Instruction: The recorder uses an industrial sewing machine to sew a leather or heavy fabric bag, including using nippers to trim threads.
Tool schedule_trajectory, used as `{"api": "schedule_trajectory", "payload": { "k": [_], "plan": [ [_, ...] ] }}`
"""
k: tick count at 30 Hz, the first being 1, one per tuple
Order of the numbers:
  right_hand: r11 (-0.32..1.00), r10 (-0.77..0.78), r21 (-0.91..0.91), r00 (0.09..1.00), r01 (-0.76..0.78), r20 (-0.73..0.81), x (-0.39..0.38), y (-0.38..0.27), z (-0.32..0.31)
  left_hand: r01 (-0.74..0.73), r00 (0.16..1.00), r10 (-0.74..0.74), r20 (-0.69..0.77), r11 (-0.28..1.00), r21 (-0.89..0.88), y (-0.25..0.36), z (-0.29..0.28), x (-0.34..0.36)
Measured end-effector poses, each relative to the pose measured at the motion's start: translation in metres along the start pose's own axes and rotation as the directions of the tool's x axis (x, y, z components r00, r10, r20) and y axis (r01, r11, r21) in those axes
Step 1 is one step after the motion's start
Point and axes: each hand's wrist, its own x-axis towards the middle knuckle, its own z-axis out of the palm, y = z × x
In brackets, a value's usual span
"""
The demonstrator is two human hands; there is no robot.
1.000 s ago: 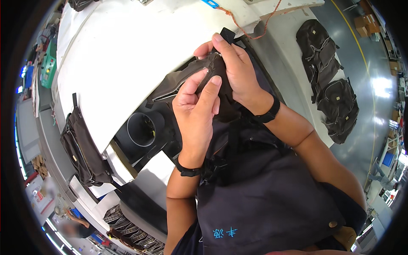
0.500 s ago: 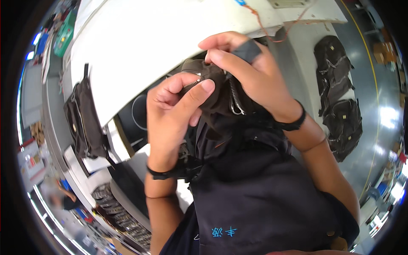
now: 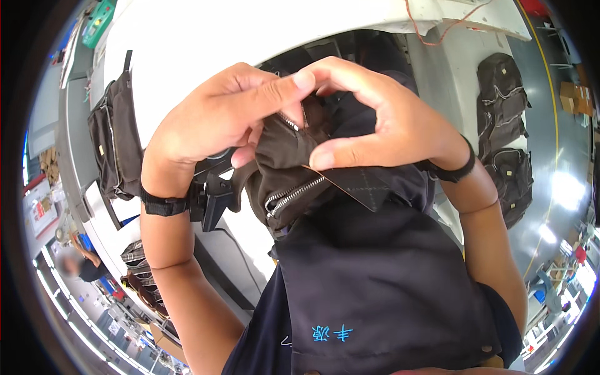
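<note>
Between my hands, just above my dark apron, is a dark brown fabric bag (image 3: 281, 156). A silver metal zipper (image 3: 295, 197) shows along its lower side, and a shorter length of zipper lies under my left fingers. My left hand (image 3: 228, 112) is closed on the upper left of the bag, its thumb stretched to meet the right fingertips. My right hand (image 3: 394, 119) curves around the right side, thumb pressed on the fabric. Below that thumb a dark pointed flap with stitching (image 3: 362, 186) sticks out. The fingers' exact hold behind the bag is hidden.
A white table (image 3: 187, 50) spans the far side. On the left hangs another brown bag (image 3: 115, 137); several more bags (image 3: 503, 94) lie on a pale surface at right. An orange cord (image 3: 415, 28) trails at the far edge. Far left, another person (image 3: 90, 265) is visible.
The bag has been turned, bringing the silver zipper to the lower left and the pointed flap into view. My left hand has moved left and up; the right thumb has come down onto the bag.
</note>
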Motion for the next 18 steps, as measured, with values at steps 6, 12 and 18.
{"api": "schedule_trajectory", "payload": {
  "k": [6, 12, 18],
  "plan": [
    [0.987, 0.0, 0.159, 0.999, -0.007, 0.042, -0.001, 0.018, 0.003, 0.034, 0.974, -0.035, 0.222, 0.999, 0.01, -0.006, -0.003, 0.011],
    [0.99, 0.1, 0.077, 0.98, -0.114, 0.172, -0.011, 0.028, 0.0, 0.003, 0.923, -0.033, 0.383, 0.997, 0.08, -0.024, -0.008, 0.008],
    [0.986, 0.062, 0.135, 0.972, -0.095, 0.227, -0.016, 0.04, 0.009, -0.16, 0.919, 0.118, 0.375, 0.984, 0.081, -0.056, -0.004, 0.02]
  ]
}}
